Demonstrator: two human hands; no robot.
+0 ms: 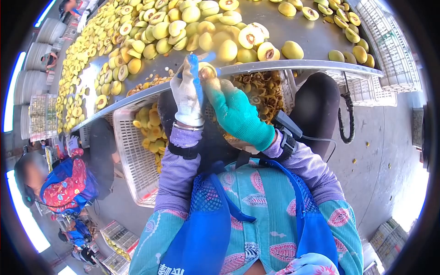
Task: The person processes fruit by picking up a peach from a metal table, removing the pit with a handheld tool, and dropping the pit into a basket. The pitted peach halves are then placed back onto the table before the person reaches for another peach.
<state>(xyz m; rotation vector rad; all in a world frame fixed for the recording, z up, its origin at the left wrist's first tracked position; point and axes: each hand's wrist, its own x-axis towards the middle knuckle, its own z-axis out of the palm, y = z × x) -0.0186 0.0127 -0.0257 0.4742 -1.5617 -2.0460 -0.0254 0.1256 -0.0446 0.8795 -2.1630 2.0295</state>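
Note:
My left hand (187, 94), in a white glove with blue fingers, is raised at the table's near edge, its fingers closed around a cut yellow peach half (207, 72). My right hand (240, 112), in a green glove, presses in from the right with curled fingers against the same fruit. The right fingertips are smeared by motion, and whatever they grip is hidden. Just beyond both hands, whole-looking and halved yellow peaches (228, 49) lie heaped on the metal table (275, 27). Some halves show brown pits or hollows.
Below the table edge stand a white crate (130, 156) with yellow peach halves (153, 133) and a container of brown pits and scraps (261, 91). White crates (385, 41) are stacked at right. A co-worker in a red patterned top (68, 188) sits at left.

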